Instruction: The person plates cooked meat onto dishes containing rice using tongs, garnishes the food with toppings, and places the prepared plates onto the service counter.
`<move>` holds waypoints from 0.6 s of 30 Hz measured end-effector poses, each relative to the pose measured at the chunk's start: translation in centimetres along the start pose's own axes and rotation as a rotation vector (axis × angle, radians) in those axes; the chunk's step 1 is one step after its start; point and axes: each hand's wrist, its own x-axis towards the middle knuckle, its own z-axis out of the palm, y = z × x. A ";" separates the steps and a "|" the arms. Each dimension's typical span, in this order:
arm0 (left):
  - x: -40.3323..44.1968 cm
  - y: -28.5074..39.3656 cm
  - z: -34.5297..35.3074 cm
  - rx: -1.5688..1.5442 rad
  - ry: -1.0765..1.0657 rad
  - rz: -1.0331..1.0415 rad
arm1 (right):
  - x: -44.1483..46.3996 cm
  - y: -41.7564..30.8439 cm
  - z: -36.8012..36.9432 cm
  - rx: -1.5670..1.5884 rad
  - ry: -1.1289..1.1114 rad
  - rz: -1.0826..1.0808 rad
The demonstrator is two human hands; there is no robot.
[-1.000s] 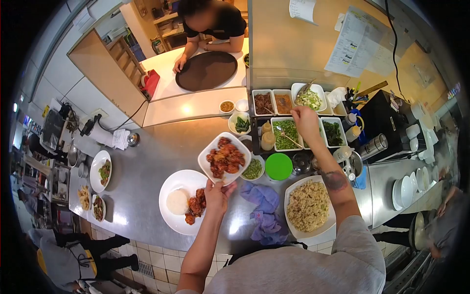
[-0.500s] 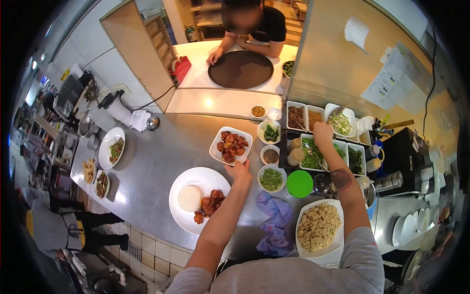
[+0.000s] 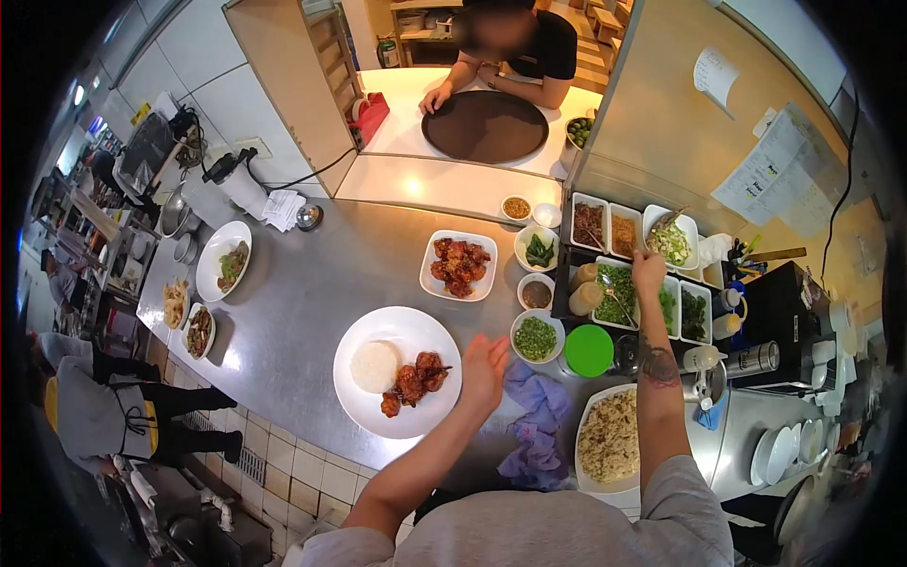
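Observation:
My left hand [image 3: 486, 370] is open above the steel counter, fingers apart, between the plate of rice and chicken [image 3: 351, 416] and a bowl of chopped green onion [image 3: 536, 338]. Farther forward, a square white bowl of glazed chicken [image 3: 458, 267] stands untouched. My right hand [image 3: 648, 271] has its fingers closed over the topping containers, beside the chopped green herbs [image 3: 614, 295]. What it pinches, if anything, is hidden. Just beyond its fingers, a utensil [image 3: 669, 219] rests in a white tub of pale green chopped vegetable [image 3: 669, 244].
A purple cloth [image 3: 536, 416] and a plate of fried rice [image 3: 609, 439] lie close to my body. A green lid [image 3: 588, 351] and squeeze bottles [image 3: 586, 298] stand by the toppings. Across the pass, a person in black leans by a round dark tray [image 3: 485, 127].
My left hand has let go of the square bowl of chicken and drawn back toward me. My right hand stays over the toppings. The view has shifted slightly.

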 end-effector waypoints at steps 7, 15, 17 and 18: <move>-8.8 3.2 -2.8 0.168 0.051 0.297 | 1.5 0.1 -1.3 0.233 0.102 0.011; -15.0 0.1 -9.8 0.424 -0.103 -0.162 | -3.1 -6.7 -8.4 0.724 -0.195 -0.083; -16.0 0.6 -10.3 0.513 -0.123 -0.249 | -8.4 -9.9 -10.5 0.709 -0.339 -0.016; -16.4 0.8 -10.5 0.558 -0.135 -0.292 | -11.0 -11.0 -10.5 0.723 -0.375 -0.038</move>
